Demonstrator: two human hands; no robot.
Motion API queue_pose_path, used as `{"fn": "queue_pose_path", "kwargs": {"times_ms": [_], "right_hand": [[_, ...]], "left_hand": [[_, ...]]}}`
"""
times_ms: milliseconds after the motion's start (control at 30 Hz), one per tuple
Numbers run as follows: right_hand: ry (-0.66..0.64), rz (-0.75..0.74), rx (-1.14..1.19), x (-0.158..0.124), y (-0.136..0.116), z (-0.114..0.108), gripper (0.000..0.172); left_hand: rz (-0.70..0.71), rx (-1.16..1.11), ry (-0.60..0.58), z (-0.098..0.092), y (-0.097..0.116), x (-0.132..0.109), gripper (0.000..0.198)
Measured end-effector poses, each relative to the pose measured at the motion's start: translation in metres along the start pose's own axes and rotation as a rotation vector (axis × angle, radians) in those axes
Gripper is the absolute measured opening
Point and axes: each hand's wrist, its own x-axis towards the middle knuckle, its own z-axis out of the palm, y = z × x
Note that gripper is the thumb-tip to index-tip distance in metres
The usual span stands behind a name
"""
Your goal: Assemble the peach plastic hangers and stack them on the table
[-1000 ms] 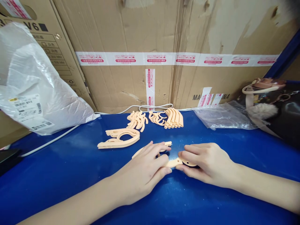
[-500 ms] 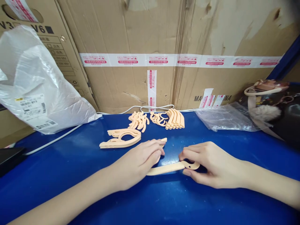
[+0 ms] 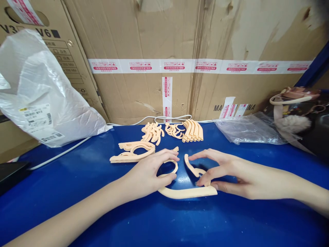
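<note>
Though beyond left hand (image 3: pixel 151 171), folded hangers (image 3: pixel 128 159) near

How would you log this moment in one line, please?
left hand: on curved cream piece; right hand: touching hooked cream piece; behind: more cream parts

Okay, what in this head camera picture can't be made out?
All in the head view:
Curved cream piece: left end hidden under the left hand.
Small cream piece: partly covered by the right hand.
Black object: cut off by the left edge.
Dark item: cut off by the right edge.
Label on the white bag: fine print too small to read.
</note>
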Motion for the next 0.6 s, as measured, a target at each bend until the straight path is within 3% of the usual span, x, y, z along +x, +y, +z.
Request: {"fn": "queue_pose_path", "kwargs": {"times_ms": [100, 233, 433, 600], "right_hand": [[-0.002, -0.013, 0.004, 0.0, -0.001, 0.002, 0.031], [0.033, -0.017, 0.042, 0.002, -0.003, 0.009, 0.009], [0.02, -0.029, 0.129, 0.003, -0.012, 0.016, 0.019], [-0.025, -0.05, 0.108, 0.005, -0.015, 0.019, 0.038]], "left_hand": [[0.013, 0.016, 0.027, 0.002, 0.001, 0.0, 0.031], [0.013, 0.046, 0.043, 0.003, 0.004, -0.002, 0.027], [0.022, 0.127, 0.023, 0.006, 0.008, -0.003, 0.023], [0.046, 0.171, 0.05, 0.008, 0.007, -0.003, 0.02]]}}
